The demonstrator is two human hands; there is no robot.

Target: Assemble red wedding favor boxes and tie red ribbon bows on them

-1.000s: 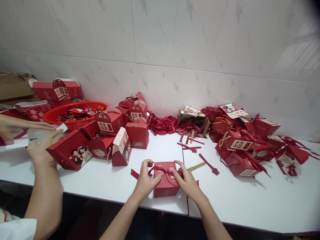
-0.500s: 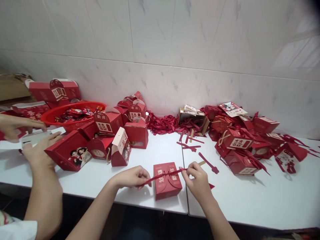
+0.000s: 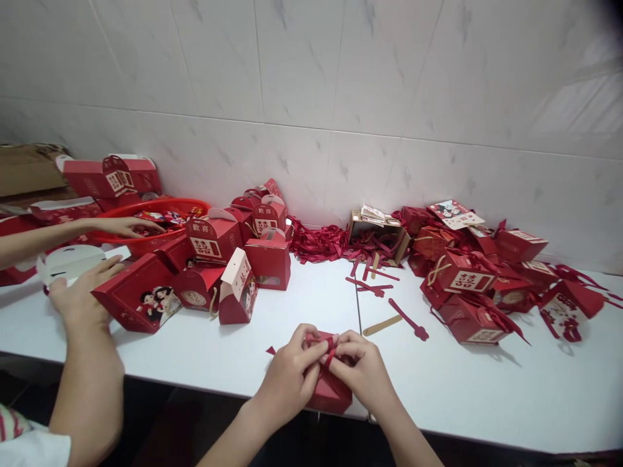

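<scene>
A small red gift box (image 3: 335, 394) stands at the table's front edge, partly covered by my hands. Over its top, my left hand (image 3: 292, 366) and my right hand (image 3: 363, 370) meet with fingers closed on a dark red ribbon (image 3: 329, 353). The ribbon makes a bend or loop between my fingertips; whether it is knotted I cannot tell. One ribbon end sticks out left of my left hand. Just beyond the box lie a gold paper strip (image 3: 383, 325) and a dark red strip (image 3: 407, 318).
Red boxes (image 3: 213, 240) stand at left, before a red basin (image 3: 197, 206) of wrapped sweets. A co-worker's hand (image 3: 134, 226) reaches into it; another holds an open box (image 3: 73, 263). Behind are heaped ribbons (image 3: 318, 242) and a carton (image 3: 402, 243). Ribboned boxes (image 3: 467, 279) pile at right.
My hands have come together over the box from its two sides, bringing the stretched ribbon into a bend. The co-worker's far hand has moved right into the basin.
</scene>
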